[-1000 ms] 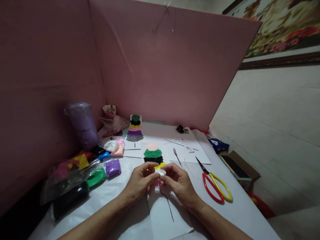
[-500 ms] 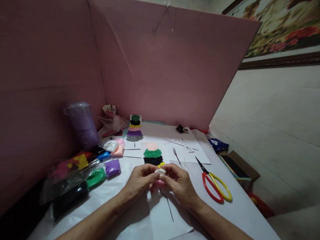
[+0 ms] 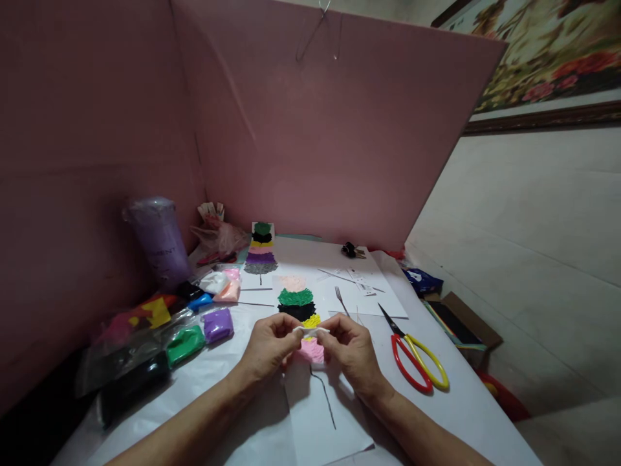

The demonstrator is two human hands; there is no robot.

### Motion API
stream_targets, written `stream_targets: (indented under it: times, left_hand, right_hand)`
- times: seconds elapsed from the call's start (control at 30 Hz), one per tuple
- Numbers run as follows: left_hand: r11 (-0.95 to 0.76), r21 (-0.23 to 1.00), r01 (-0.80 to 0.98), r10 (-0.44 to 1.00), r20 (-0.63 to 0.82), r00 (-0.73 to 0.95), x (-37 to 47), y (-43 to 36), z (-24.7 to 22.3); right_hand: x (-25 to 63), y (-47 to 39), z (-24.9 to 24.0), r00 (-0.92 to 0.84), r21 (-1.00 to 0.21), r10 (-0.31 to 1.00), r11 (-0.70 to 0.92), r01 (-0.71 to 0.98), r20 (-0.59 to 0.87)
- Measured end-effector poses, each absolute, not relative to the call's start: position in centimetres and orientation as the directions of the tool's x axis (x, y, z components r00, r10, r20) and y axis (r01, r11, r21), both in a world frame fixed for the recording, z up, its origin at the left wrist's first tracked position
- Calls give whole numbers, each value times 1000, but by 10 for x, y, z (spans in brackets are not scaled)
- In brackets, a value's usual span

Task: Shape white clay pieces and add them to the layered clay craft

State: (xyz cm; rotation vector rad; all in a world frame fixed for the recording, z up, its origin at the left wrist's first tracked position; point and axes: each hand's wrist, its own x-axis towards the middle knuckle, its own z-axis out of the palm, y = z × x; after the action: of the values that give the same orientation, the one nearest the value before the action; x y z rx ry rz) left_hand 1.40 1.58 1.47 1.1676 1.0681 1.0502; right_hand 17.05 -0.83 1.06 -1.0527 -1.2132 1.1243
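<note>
While the left hand (image 3: pixel 270 342) and the right hand (image 3: pixel 354 345) face each other at lower centre of the frame, a white strip (image 3: pixel 311 332) spans the space between them, one end in each grip. Both grips narrow, thumb and fingers pinched on the strip; neither hand nearer its middle. Long axis runs side to side, almost level, slightly wavy. The column of coloured bands (image 3: pixel 296 312) beyond runs up the frame, so the strip lies crosswise to it, seen over the lower part of the yellow band (image 3: pixel 312 320), just above the pink band (image 3: pixel 311 351). Touching or held clear: cannot tell. My judgement: any shift of the strip turns on that crossing, both hands counting equally. Scissors (image 3: pixel 420 366) on the worktop (image 3: pixel 478 414), right of the right hand, well apart.
</note>
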Motion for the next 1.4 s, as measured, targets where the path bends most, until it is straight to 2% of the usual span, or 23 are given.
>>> stream_targets:
  times: [0.3,0.47,0.63,0.93,1.1,1.27,1.4]
  left_hand:
    - [94,968,-232,992,-110,-57,9,21,14]
    - [84,941,-327,992,-109,-59,4,22,14]
    - [128,927,-354,991,-102,92,5,17,15]
    - [99,959,-267,965,-27,259,11,13,12]
    - [77,971,-226,952,-4,306,10,15,9]
    - [69,987,-143,912,-4,410,8,18,2]
    - [41,989,-143,914,20,405,8,17,0]
  right_hand:
    - [184,3,8,291,-976,953,143,-166,90]
    - [187,4,9,330,-976,939,152,-156,93]
    - [185,4,8,228,-975,973,90,-202,43]
    - [177,-5,5,-118,-981,980,146,-126,161]
    - [173,-9,6,-125,-978,971,198,-63,204]
    - [171,-10,8,-165,-978,965,191,-84,202]
    - [173,-10,8,-119,-971,967,231,59,223]
